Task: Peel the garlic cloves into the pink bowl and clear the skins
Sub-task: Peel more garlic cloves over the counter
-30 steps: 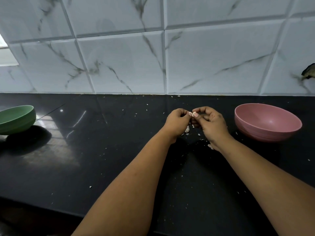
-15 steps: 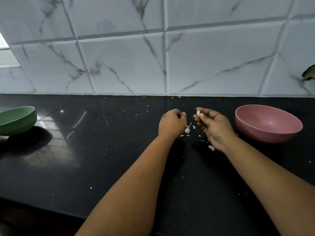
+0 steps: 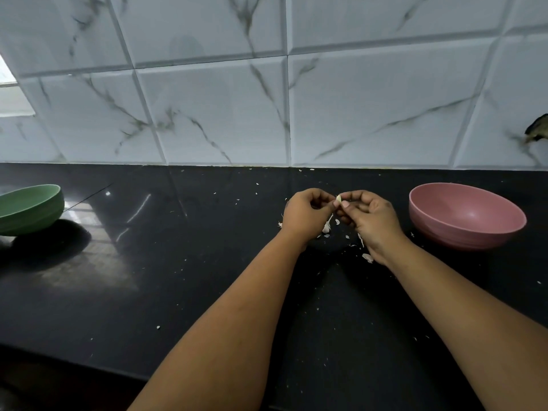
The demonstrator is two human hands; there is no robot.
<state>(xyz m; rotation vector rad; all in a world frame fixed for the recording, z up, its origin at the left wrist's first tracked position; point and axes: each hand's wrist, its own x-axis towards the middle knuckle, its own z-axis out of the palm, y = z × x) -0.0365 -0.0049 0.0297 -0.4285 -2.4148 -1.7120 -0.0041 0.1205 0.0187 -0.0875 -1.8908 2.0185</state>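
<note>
A small pale garlic clove (image 3: 338,199) is pinched between the fingertips of both hands above the black counter. My left hand (image 3: 305,213) and my right hand (image 3: 370,216) meet at the clove, fingers curled. White garlic skins (image 3: 326,226) lie on the counter under and around the hands, with a larger piece (image 3: 367,257) near my right wrist. The pink bowl (image 3: 465,216) stands to the right of my right hand; I see nothing inside it.
A green bowl (image 3: 29,207) sits at the counter's far left. The black counter (image 3: 148,277) carries scattered skin flecks toward the marble tile wall (image 3: 267,114). The counter's front edge runs along the bottom left.
Half a second ago my hands were apart, with the clove in my right fingers. They have come together again and both pinch the clove.
</note>
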